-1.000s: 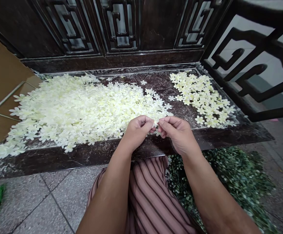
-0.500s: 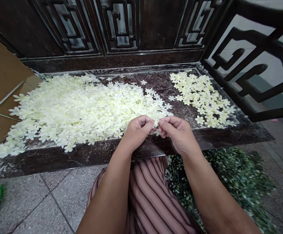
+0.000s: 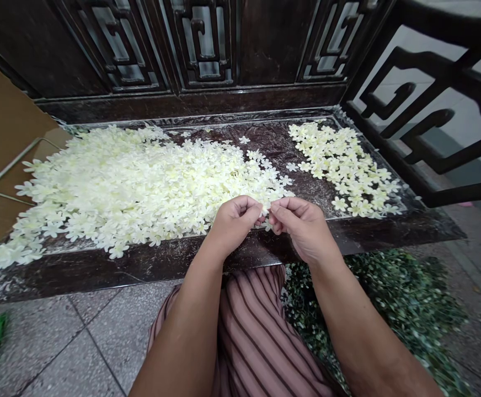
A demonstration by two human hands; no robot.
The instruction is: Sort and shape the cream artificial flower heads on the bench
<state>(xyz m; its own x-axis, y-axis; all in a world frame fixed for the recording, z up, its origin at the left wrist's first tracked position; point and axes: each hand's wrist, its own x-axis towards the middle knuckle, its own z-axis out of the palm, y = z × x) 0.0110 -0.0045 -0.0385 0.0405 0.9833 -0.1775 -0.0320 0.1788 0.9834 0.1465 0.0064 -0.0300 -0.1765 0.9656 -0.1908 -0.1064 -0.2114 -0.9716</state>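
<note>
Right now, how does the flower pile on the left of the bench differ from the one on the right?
The left pile is far larger and heaped thickly; the right pile is small and spread thinly. The left pile looks whiter, the right pile yellower. The left pile reaches the left hand and right hand; the right pile lies apart. Both lie on the dark bench.

Home workshop: carved wooden bench (image 3: 207,259), heaped fabric flowers (image 3: 133,182)

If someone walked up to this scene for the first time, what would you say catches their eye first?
First, the big heap of cream-white flowers covering the left and middle of the dark wooden bench, with a smaller, yellower pile at its right end. Next, the left hand and right hand, meeting at the bench's front edge and pinching one small flower between them. Down on the floor to the right lies a mass of green sprigs.
</note>
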